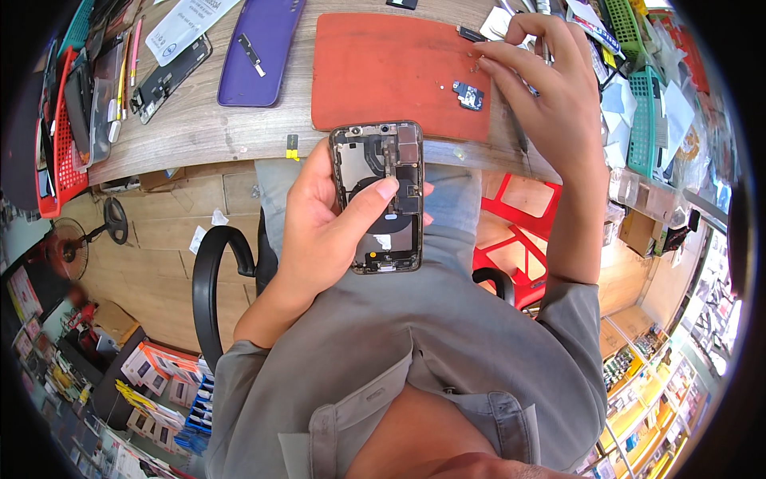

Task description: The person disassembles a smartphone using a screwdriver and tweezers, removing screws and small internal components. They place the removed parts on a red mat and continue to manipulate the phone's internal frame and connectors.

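Note:
My left hand (327, 223) holds an opened phone body (379, 239) with its internals showing, thumb lying across the inner boards. My right hand (550, 96) is at the right edge of the orange mat (383, 72), thumb and fingertips pinched close together near tiny specks that look like screws; whether they grip one is too small to tell. Below those fingertips on the mat sits a small dark-and-silver part (468, 95), with a dark strip part (471, 33) at the mat's upper corner. A purple phone case (251, 88) with a small strip on it lies left of the mat.
Pens (128, 72), a detached screen (167, 80) and a red basket (62, 144) crowd the desk's left. A teal basket (642, 120) and clutter fill its right. Below are a black armrest (207, 295), red frames (519, 239) and a fan (70, 247).

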Available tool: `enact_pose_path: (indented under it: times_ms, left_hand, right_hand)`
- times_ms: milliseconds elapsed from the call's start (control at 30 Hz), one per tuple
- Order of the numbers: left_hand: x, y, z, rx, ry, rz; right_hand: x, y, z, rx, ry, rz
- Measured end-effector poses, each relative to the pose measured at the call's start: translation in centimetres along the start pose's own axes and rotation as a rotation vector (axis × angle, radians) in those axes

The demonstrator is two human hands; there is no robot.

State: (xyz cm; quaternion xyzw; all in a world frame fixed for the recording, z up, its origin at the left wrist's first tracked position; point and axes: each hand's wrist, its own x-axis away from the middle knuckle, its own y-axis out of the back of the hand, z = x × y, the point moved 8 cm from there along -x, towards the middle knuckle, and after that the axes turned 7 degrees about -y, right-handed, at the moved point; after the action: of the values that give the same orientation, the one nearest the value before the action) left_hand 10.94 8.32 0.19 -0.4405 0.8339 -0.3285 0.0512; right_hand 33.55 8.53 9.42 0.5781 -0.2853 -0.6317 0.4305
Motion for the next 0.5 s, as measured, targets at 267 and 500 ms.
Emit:
enact_pose_path:
  times_ms: [267,500]
  left_hand:
    - [-0.1,0.1,0.1,0.031,0.002,0.015]
    - [-0.2,0.1,0.0,0.044,-0.011,0.031]
  right_hand:
    - [-0.9,-0.4,1.0,0.044,-0.014,0.077]
    - [-0.9,-0.5,1.4,0.049,0.093,0.022]
